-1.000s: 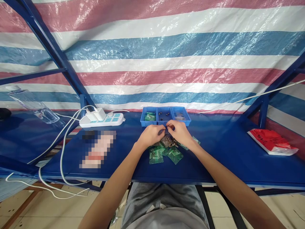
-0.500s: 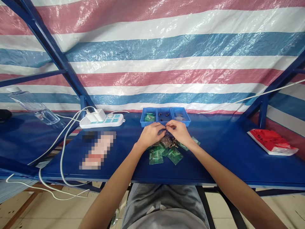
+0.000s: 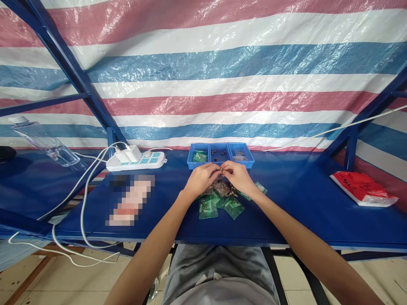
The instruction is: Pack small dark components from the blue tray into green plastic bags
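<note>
Small metal part (image 3: 221,169) (pinched) above green packets (image 3: 219,202).

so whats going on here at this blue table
A person sits at a blue table, both hands together over a small pile of parts. The left hand and right hand pinch one tiny metal piece between their fingertips; what it is exactly is too small to tell. Under the hands lie green packets, and just beyond them stands a blue tray with three compartments. A white power strip sits to the left, a red bag to the right.

A power strip (image 3: 136,161), water bottle (image 3: 44,140), and red bag (image 3: 362,188).
</note>
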`<action>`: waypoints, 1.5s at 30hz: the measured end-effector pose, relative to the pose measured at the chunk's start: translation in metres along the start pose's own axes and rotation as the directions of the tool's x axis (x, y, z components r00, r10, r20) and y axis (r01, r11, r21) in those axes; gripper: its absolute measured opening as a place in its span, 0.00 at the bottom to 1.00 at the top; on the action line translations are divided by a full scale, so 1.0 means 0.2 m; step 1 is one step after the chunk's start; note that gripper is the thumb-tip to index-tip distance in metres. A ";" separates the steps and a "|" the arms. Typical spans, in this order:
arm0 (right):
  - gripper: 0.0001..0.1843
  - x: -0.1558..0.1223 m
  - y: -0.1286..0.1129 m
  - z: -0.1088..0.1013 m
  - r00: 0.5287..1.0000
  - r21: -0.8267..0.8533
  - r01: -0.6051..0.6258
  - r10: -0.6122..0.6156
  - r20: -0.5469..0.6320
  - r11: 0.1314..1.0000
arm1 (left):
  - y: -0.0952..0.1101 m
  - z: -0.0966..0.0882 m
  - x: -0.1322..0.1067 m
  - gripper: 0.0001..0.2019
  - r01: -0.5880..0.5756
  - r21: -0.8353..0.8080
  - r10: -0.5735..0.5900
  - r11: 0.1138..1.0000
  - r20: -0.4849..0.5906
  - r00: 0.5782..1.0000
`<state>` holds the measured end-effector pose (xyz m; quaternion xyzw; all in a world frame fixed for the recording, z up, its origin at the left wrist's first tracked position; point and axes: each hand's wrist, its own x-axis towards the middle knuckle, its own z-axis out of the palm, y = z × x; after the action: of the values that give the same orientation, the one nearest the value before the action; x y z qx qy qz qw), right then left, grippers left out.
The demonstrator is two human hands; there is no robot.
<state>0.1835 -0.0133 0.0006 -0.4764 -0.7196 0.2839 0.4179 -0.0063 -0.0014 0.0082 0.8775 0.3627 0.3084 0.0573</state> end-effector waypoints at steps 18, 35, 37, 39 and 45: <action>0.10 0.00 -0.03 0.00 0.999 0.012 -0.031 0.031 0.028 0.999 | 0.02 -0.02 0.00 0.11 0.058 0.022 -0.057 0.998 -0.013 0.998; 0.14 0.00 -0.05 -0.03 0.991 0.102 -0.081 0.070 0.112 0.992 | 0.02 -0.02 0.00 0.11 0.054 0.027 -0.053 0.998 -0.039 0.998; 0.13 0.00 -0.04 -0.03 0.993 0.087 -0.063 0.053 0.107 0.994 | 0.03 -0.02 0.01 0.11 0.056 0.032 -0.054 0.998 -0.037 0.998; 0.12 0.00 -0.04 -0.02 0.996 0.058 -0.036 0.031 0.088 0.998 | 0.03 -0.02 0.01 0.12 0.059 0.038 -0.058 0.998 -0.036 0.998; 0.10 -0.01 -0.05 -0.01 0.999 -0.001 0.032 -0.032 0.020 0.999 | 0.04 -0.02 0.01 0.12 0.058 0.054 -0.056 0.997 -0.031 0.998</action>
<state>0.1807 -0.0190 0.0098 -0.4624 -0.7314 0.2815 0.4146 -0.0032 -0.0060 0.0140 0.8635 0.3966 0.3093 0.0367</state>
